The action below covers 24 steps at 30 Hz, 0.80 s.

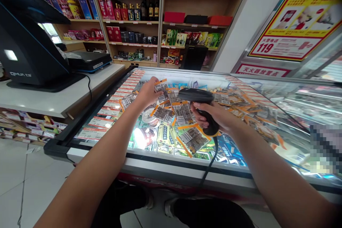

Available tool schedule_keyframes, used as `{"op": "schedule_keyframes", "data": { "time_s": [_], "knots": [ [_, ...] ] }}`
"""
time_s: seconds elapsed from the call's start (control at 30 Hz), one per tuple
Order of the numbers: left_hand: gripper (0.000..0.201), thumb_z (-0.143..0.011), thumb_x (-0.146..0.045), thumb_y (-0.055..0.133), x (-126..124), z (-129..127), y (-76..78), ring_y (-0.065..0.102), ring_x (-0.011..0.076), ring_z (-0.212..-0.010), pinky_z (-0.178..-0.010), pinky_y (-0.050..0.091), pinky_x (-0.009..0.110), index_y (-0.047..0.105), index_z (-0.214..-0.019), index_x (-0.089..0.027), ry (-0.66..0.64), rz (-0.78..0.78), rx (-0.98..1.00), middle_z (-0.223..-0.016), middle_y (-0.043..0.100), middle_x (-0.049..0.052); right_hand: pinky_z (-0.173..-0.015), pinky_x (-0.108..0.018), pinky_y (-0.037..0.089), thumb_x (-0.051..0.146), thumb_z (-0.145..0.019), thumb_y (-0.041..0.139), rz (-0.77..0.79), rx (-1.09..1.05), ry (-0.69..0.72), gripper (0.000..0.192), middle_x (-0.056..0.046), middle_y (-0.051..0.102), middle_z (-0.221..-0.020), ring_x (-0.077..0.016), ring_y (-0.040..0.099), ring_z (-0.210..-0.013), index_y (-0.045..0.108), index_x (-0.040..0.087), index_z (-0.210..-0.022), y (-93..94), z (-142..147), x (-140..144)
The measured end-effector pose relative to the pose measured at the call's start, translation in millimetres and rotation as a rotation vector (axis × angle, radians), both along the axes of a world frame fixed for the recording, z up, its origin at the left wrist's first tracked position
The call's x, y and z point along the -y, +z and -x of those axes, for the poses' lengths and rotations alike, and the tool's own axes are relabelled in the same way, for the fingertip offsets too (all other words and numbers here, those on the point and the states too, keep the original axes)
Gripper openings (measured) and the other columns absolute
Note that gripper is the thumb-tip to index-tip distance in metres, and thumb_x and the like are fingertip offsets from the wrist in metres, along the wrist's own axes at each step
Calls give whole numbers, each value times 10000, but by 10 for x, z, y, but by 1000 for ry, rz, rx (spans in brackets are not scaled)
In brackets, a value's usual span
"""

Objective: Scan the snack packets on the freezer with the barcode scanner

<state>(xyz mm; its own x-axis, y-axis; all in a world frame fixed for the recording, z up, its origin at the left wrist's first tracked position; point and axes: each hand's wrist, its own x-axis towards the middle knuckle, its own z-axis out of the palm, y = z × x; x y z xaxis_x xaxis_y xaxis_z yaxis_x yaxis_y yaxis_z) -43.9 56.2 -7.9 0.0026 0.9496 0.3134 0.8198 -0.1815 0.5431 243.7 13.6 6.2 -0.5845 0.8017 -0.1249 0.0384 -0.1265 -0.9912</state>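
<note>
The right hand (207, 114) grips a black handheld scanner (196, 95) above orange-edged packets (193, 139) spread over a glass-topped freezer (171, 166). The left hand (148, 92) holds one packet (162, 87) by its edge between thumb and fingers, towards the freezer's far side.

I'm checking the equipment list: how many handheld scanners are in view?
1: the black scanner, in the right hand's grip, above the orange-edged packets. Any others behind the black terminal would be hidden.
</note>
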Motion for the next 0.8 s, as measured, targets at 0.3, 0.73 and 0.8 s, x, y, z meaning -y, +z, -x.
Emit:
{"op": "schedule_keyframes", "data": {
  "time_s": [0.3,0.73,0.8],
  "knots": [
    [483,-939,-283,672,79,-99,35,654,208,-793,-766,496,325,534,-1392,-192,-89,-140,-10,-970,720,85,-426,-219,319,461,-865,793,-30,-34,-25,361,39,440,-541,-79,381,-437,588,184,-759,14,-29,-7],
    [513,-898,-381,595,81,389,136,472,492,-1358,-1052,403,624,615,-1363,-166,537,92,-365,-1447,549,293,-435,-223,308,417,-895,729,-29,-24,-64,268,50,414,-551,-84,369,-447,601,187,-847,41,-6,-8],
    [531,-872,-428,637,129,299,144,404,488,-1436,-1119,359,625,639,-1338,-175,327,161,-454,-1534,472,278,-433,-226,311,423,-896,728,-30,-18,-65,273,49,417,-552,-85,368,-445,594,191,-847,36,-1,-11]
  ]
}}
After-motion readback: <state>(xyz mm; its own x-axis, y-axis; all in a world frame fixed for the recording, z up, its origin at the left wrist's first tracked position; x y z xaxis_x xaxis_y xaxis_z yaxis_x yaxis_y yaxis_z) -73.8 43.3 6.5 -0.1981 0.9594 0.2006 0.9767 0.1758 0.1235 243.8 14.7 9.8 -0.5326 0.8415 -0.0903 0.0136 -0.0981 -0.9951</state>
